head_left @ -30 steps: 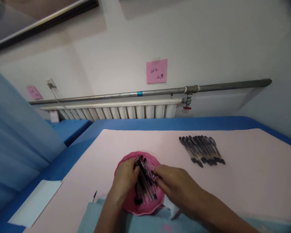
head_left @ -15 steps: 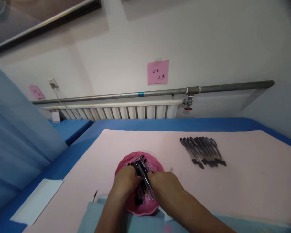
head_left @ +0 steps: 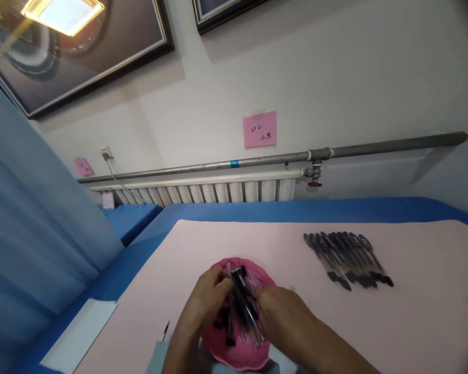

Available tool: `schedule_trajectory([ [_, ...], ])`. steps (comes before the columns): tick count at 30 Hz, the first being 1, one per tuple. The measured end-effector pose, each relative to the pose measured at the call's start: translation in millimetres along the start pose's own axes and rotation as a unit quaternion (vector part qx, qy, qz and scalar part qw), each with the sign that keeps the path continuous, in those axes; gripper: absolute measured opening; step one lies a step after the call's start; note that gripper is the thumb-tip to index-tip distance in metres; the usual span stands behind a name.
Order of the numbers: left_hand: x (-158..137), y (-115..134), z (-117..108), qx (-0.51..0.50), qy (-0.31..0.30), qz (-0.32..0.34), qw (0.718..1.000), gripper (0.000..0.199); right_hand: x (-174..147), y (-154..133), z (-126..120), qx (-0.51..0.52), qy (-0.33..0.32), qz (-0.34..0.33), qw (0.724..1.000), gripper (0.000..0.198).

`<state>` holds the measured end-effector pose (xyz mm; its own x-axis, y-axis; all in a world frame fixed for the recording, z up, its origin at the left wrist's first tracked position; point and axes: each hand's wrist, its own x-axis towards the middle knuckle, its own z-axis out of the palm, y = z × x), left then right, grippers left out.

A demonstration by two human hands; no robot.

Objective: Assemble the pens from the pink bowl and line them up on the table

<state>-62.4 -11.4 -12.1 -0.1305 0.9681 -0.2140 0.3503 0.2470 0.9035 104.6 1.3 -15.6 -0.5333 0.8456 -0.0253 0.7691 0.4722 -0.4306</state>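
A pink bowl (head_left: 239, 358) with a wavy rim stands in front of me, holding a bundle of clear-barrelled pens (head_left: 244, 298) with black ends. Over its left side, my left hand (head_left: 208, 293) pinches one pen (head_left: 230, 322) that points down into the bowl. Curled against the bundle from the right is my right hand (head_left: 278, 311), closed at the pens; its fingertips are partly hidden and blurred. To the right, a row of similar black-ended pens (head_left: 347, 259) lies side by side on the pink table cover (head_left: 425, 311).
White paper (head_left: 80, 335) lies at the left edge, and a dark-tipped thin stick (head_left: 166, 331) near my left forearm. Light blue cloth (head_left: 156, 358) is at the front. A blue curtain (head_left: 42, 234) hangs left; a radiator (head_left: 218, 192) and pipe (head_left: 195, 167) run behind.
The view has tilted up and shifted, so everything sits lower and further right. My left hand has drawn one pen upright at the left side of the bundle.
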Motion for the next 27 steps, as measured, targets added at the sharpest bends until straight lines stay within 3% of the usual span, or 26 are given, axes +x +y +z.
schedule_trajectory([
  [3,-2.4,3.6,1.8,-0.110,-0.040,0.016,0.993,0.008,-1.3,1.1,-18.3,0.008,0.026,-0.008,1.000,0.016],
  [6,-7.7,11.2,6.2,-0.156,-0.073,0.061,0.983,0.014,0.5,7.1,-34.7,0.157,0.115,0.016,0.981,0.011],
  [8,-12.2,16.3,9.8,-0.166,-0.096,0.084,0.978,0.017,2.3,11.8,-42.7,0.319,0.165,0.031,0.933,0.006],
  [11,-17.3,21.1,15.0,-0.188,-0.142,0.088,0.968,0.018,4.1,17.6,-47.9,0.544,0.183,0.047,0.817,0.011],
  [13,-18.7,22.4,17.8,-0.188,-0.150,0.087,0.967,0.018,4.3,20.1,-47.1,0.630,0.174,0.050,0.755,0.016],
  [14,-18.8,22.6,18.9,-0.183,-0.147,0.088,0.968,0.019,4.2,20.9,-46.0,0.652,0.170,0.048,0.737,0.017],
  [16,-18.3,22.6,20.4,-0.173,-0.143,0.093,0.970,0.019,3.7,21.7,-43.2,0.669,0.158,0.042,0.725,0.016],
  [27,-17.2,16.3,23.1,-0.178,-0.169,0.100,0.964,0.020,4.5,20.8,-38.3,0.668,0.154,0.040,0.727,0.011],
])
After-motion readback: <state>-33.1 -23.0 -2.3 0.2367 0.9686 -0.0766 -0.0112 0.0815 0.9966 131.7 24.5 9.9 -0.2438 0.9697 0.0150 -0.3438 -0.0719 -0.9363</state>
